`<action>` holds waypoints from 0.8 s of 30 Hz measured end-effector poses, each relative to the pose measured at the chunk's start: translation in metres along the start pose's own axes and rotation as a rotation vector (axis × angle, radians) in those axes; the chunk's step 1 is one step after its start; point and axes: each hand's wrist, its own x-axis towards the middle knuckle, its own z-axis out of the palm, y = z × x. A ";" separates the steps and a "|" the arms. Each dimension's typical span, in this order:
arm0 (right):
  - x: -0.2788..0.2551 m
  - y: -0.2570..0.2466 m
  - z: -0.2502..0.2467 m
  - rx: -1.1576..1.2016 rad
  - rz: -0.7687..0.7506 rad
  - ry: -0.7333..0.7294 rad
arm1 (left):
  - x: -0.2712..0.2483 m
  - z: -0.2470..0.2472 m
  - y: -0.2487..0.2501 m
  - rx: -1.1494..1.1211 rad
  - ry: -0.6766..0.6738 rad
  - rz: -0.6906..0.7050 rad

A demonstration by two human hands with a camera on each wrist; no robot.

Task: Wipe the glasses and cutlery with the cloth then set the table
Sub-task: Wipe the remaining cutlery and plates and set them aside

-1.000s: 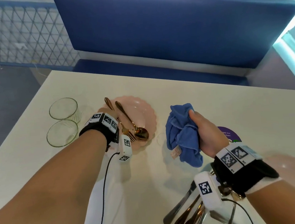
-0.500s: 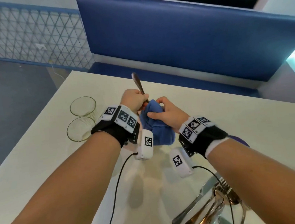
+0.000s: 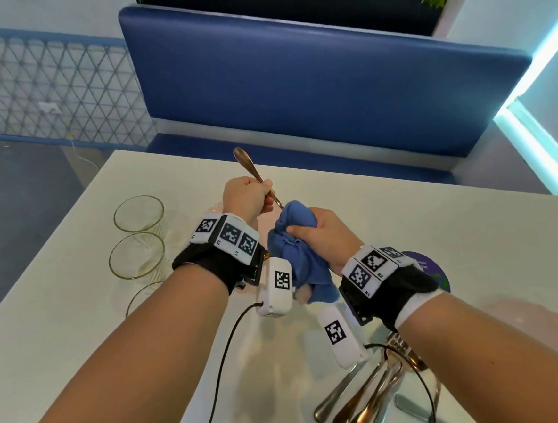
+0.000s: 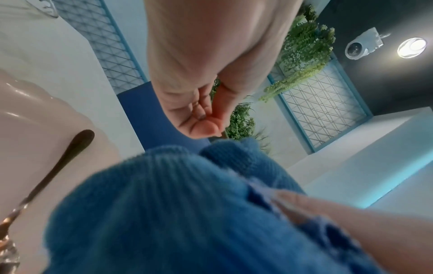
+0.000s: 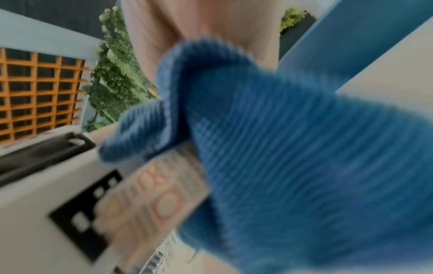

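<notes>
Left hand [image 3: 245, 197]: clenched round a copper utensil [image 3: 250, 166], handle towards 11 o'clock.
Right hand [image 3: 320, 238]: squeezed the blue cloth [image 3: 293, 243].
Cloth label [image 5: 154, 194]: writing blurred, unreadable.

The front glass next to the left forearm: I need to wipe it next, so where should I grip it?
Probably grip the front glass round its side wall, coming from the right with the left hand. It stands upright, open rim up, so the wall offers an even hold.
</notes>
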 end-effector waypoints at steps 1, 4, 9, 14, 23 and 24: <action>-0.003 0.002 -0.004 0.011 0.000 0.007 | -0.004 0.003 0.002 -0.015 -0.012 -0.010; -0.016 0.002 -0.021 0.043 0.015 0.039 | -0.012 0.010 0.005 -0.077 -0.034 -0.030; -0.050 0.002 -0.061 0.156 0.058 -0.096 | -0.022 -0.013 0.024 -0.114 -0.148 0.085; -0.053 0.008 -0.111 -0.057 -0.036 0.124 | -0.045 -0.011 0.033 0.195 -0.385 0.182; -0.060 0.035 -0.160 0.023 -0.093 0.412 | -0.072 0.019 0.022 0.772 -0.484 0.337; -0.059 0.042 -0.163 0.097 -0.057 0.464 | -0.075 0.021 0.017 0.726 -0.453 0.311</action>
